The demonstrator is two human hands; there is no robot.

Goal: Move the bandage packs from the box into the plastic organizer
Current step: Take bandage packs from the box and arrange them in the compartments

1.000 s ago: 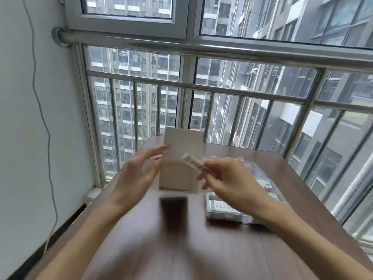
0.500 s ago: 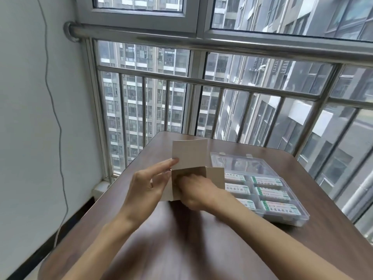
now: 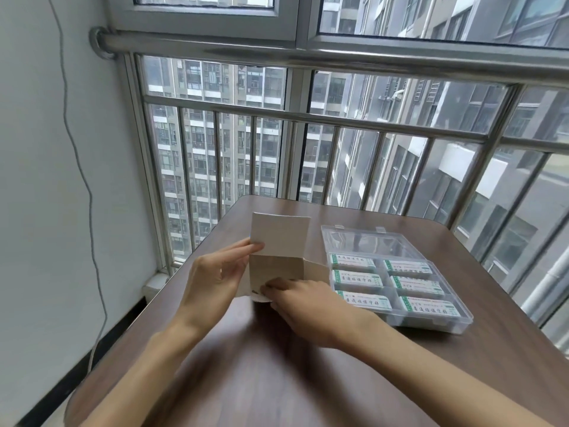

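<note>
A small plain cardboard box (image 3: 278,263) stands on the dark brown wooden bench (image 3: 308,380), and its top flap sticks up. The left hand (image 3: 215,272) is beside the box on its left, with its long fingers straight and the fingertips touching the edge of the flap. The right hand (image 3: 308,303) is low at the front of the box, and its fingers curl in at the open bottom part. Something small and white shows at its fingertips, but I cannot tell what it is or whether the hand is holding it. Just to the right of the box lies the clear plastic organizer (image 3: 443,325) with its see-through lid open and leaning back. Six white bandage packs with green print (image 3: 363,300) lie inside it, one in each little space, in two rows of three. Behind the bench are shiny metal window bars (image 3: 308,118), and tall grey buildings show through the glass. A thin grey wire (image 3: 86,186) hangs down the white wall on the left.
</note>
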